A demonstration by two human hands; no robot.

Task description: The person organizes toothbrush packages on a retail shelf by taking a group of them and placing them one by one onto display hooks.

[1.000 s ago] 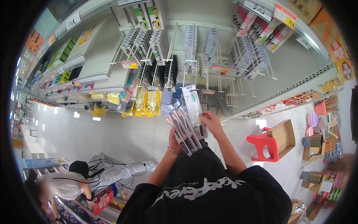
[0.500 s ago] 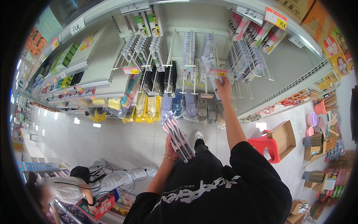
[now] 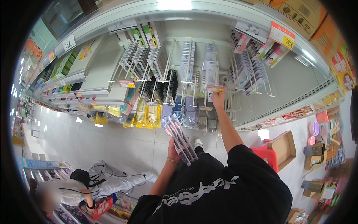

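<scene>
My left hand (image 3: 173,151) is closed around a fanned stack of toothbrush blister packs (image 3: 180,139), pink and dark inside clear plastic, held low before my body. My right hand (image 3: 218,98) reaches up to the rack, its fingers closed beside a red and yellow price tag (image 3: 215,89) at a hook's end. A pale blister pack (image 3: 212,75) hangs there and passes behind the tag; its lower part sits at my right fingers, which are partly hidden. Nearby hooks hold rows of light packs (image 3: 187,61) and black packs (image 3: 171,87).
Yellow bags (image 3: 150,115) hang below the hooks. To the right, a red stool (image 3: 269,155) bears an open cardboard box (image 3: 285,151). At lower left, another person in white (image 3: 71,190) bends over a red box (image 3: 102,207). Shelves (image 3: 100,76) jut out at the left.
My right hand is lower in the picture, still at the same price tag. The pale pack by it has gone from tilted to more upright. My left hand keeps its stack.
</scene>
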